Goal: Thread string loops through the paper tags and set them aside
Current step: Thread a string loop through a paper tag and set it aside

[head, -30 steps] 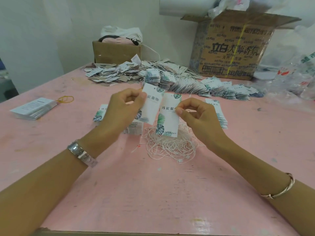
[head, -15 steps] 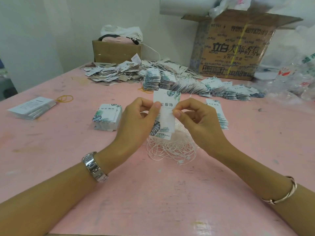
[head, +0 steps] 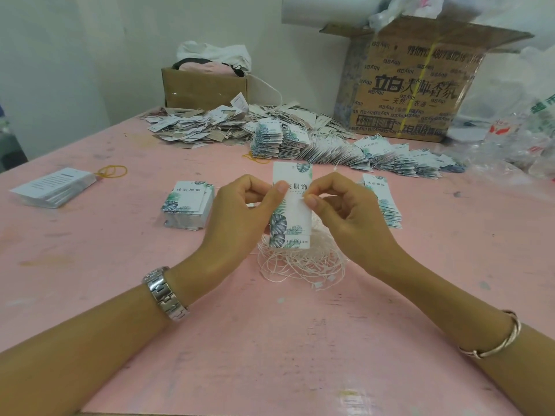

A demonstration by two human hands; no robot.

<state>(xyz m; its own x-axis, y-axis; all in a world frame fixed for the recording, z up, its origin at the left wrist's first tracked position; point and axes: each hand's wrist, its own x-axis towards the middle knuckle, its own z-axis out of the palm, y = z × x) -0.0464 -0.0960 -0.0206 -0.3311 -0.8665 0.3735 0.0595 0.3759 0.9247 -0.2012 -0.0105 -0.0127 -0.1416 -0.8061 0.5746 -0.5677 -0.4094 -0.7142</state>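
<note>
Far to the left a stack of white cards [head: 54,187] sits with a yellow rubber band [head: 111,171] just beside it, out of the working area and probably waiting its turn. Nearer the middle, a squared-up stack of leaf-printed tags [head: 186,205] lies within easy reach of the left hand [head: 237,217], which looks like the supply being drawn from. That hand pinches the held tag [head: 292,211] by its left edge, thumb on the front and fingers curled behind, keeping it upright above the table [head: 270,340]. A second tag seems to sit just behind it, slightly offset. Directly below lies the tangle of string loops [head: 300,262], so a loop can be lifted without reaching. The right hand [head: 351,217] pinches the tag's right edge between thumb and forefinger. A thin pale line at the thumb may be a string end, though it is too fine to be sure. Beside that hand is another tag stack [head: 389,211], and farther back the fanned rows of tags [head: 399,159] look like the set-aside pile, in front of the big cardboard box [head: 420,85].
</note>
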